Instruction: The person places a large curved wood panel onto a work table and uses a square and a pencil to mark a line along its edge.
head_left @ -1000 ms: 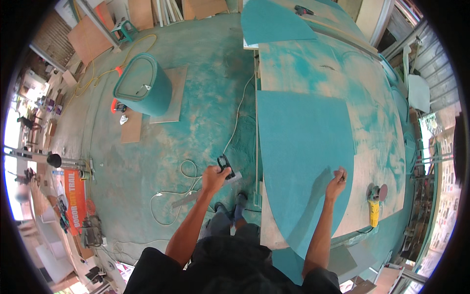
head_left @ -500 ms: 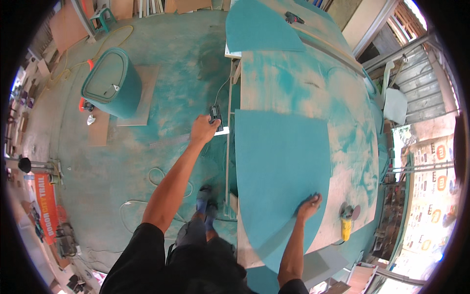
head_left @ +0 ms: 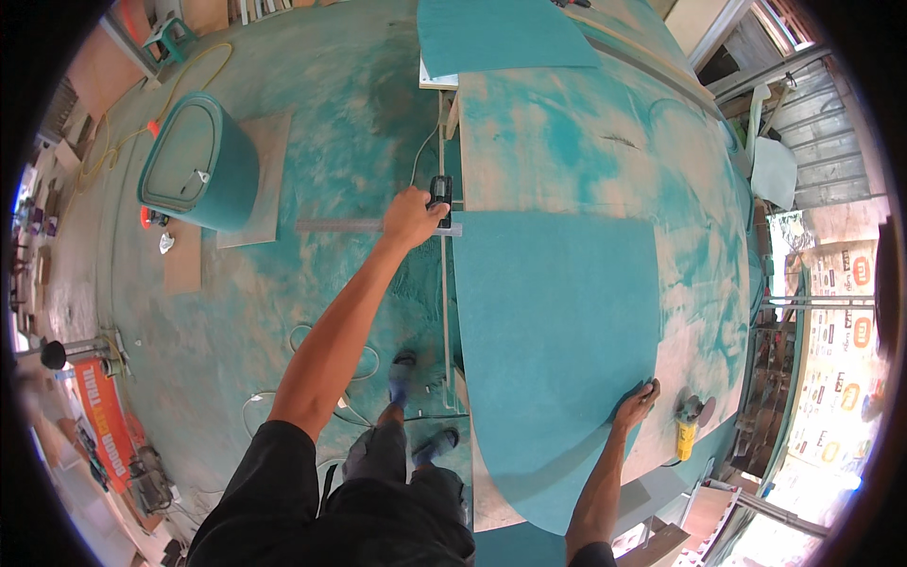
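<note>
A large teal board (head_left: 557,312) with a rounded near end lies on the worktable. At its far left corner my left hand (head_left: 413,219) grips a combination square with a black head (head_left: 440,194) and a thin metal rule (head_left: 331,225). The rule crosses the board's left edge, and its longer part sticks out over the floor. My right hand (head_left: 637,404) is at the board's curved right edge with its fingers bent. What those fingers close on cannot be made out.
The worktable (head_left: 548,142) is smeared with teal. A yellow grinder (head_left: 687,437) lies right of my right hand. Another teal board (head_left: 491,38) covers the far end. On the floor stand a teal tub (head_left: 227,170) and a looped cable (head_left: 364,364).
My left hand has brought the square from beside the table to the board's far left corner. My right hand stays by the board's right edge. The whole view has shifted slightly.
</note>
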A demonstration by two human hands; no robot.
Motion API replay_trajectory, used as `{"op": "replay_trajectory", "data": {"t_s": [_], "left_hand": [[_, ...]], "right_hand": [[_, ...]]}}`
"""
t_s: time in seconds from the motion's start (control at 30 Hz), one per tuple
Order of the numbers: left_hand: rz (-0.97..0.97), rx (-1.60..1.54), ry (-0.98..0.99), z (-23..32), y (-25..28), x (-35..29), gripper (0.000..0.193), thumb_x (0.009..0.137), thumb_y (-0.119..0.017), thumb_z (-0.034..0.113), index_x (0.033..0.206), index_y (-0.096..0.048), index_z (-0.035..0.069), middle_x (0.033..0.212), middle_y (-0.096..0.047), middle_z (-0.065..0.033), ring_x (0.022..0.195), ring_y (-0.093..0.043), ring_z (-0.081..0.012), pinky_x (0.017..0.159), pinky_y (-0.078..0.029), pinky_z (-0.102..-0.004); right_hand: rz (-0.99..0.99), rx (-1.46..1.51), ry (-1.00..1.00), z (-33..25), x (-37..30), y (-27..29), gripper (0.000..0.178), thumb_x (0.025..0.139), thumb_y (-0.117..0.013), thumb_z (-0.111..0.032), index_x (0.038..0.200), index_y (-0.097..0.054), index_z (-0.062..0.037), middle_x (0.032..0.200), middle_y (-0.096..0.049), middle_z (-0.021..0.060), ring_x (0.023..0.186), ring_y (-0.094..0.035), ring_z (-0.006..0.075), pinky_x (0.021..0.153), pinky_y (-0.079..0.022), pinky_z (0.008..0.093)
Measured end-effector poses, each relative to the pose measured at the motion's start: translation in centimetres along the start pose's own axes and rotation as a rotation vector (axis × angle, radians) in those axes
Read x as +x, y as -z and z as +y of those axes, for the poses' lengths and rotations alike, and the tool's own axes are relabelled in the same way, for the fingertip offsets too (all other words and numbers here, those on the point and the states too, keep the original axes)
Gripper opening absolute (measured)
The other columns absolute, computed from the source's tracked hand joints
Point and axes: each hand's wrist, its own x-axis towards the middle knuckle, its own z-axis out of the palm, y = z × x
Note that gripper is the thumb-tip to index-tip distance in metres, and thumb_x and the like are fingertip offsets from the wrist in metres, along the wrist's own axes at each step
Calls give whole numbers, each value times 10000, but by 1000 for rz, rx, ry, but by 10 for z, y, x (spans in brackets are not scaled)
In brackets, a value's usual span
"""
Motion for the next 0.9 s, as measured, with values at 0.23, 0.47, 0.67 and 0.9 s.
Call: {"op": "replay_trajectory", "data": {"t_s": [0.23, 0.47, 0.67, 0.9], "left_hand": [[160, 41, 43, 12, -10, -8, 394, 874, -657, 392, 917, -675, 0, 1028, -620, -202, 940, -644, -380, 790, -523, -481], [181, -30, 70, 2, -11, -1, 386, 854, -688, 378, 881, -658, -7, 1006, -621, -203, 930, -636, -401, 788, -522, -486], [229, -20, 31, 14, -14, 6, 363, 849, -699, 346, 868, -649, -13, 999, -620, -201, 914, -632, -408, 773, -519, -491], [327, -30, 9, 12, -15, 5, 371, 850, -695, 341, 810, -625, -21, 910, -601, -209, 835, -624, -413, 711, -493, -492]], "right_hand": [[-35, 67, 33, -21, 12, 4, 461, 1061, -372, -351, 1374, -465, -25, 1278, -578, 225, 1198, -544, 381, 1010, -425, 431], [-363, 786, 66, -226, -14, -68, 362, 1049, -456, -211, 1309, -545, 25, 1161, -623, 110, 962, -624, 180, 876, -510, 312], [-702, 1188, 80, -389, -69, -148, 283, 1004, -559, -168, 1185, -624, 40, 971, -679, 95, 859, -630, 144, 762, -527, 284], [-625, 1162, 26, -413, -95, -177, 92, 958, -591, -62, 939, -596, 28, 911, -695, 101, 780, -644, 116, 677, -544, 255]]}}
